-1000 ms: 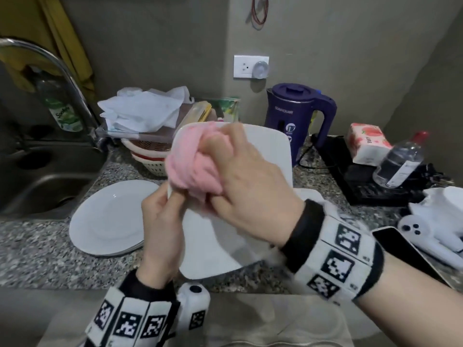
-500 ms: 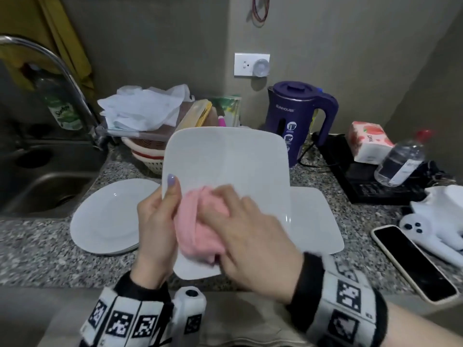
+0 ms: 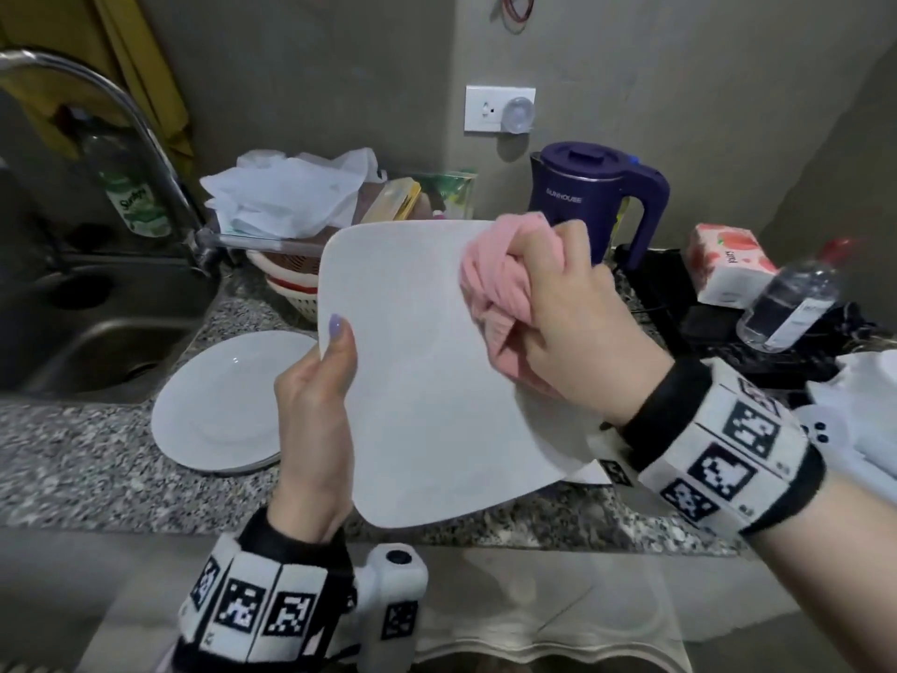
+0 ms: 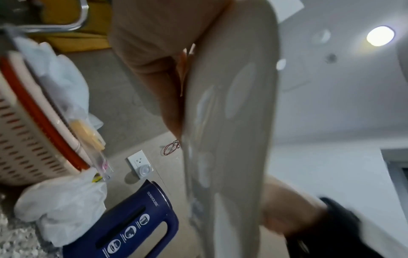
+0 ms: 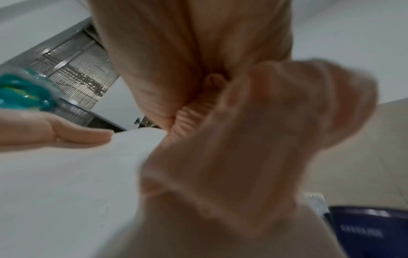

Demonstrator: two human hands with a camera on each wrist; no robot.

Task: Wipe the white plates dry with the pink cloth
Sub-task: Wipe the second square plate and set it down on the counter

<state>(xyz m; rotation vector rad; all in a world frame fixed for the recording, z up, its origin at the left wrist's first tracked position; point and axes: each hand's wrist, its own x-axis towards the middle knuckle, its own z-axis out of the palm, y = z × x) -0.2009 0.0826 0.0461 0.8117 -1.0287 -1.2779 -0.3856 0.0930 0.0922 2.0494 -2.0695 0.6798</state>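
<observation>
Bench (image 3: 73, 459) carries a round plate (image 3: 218, 405) at left, near the sink. Square plate (image 3: 427, 371) held tilted up above the bench edge, face toward the person. Left hand (image 3: 315, 405) clamps its left edge, thumb on the face. Right hand (image 3: 573, 332), fingers curled tight round the bunched cloth (image 3: 490, 284), presses it on the plate's upper right corner; unwiped face lies left and down from there.

Pink cloth (image 3: 500, 279) — white square plate (image 3: 427, 381) (purple kettle (image 3: 582, 196)).

"SUNHOUSE" on the purple kettle (image 3: 585, 201)
</observation>
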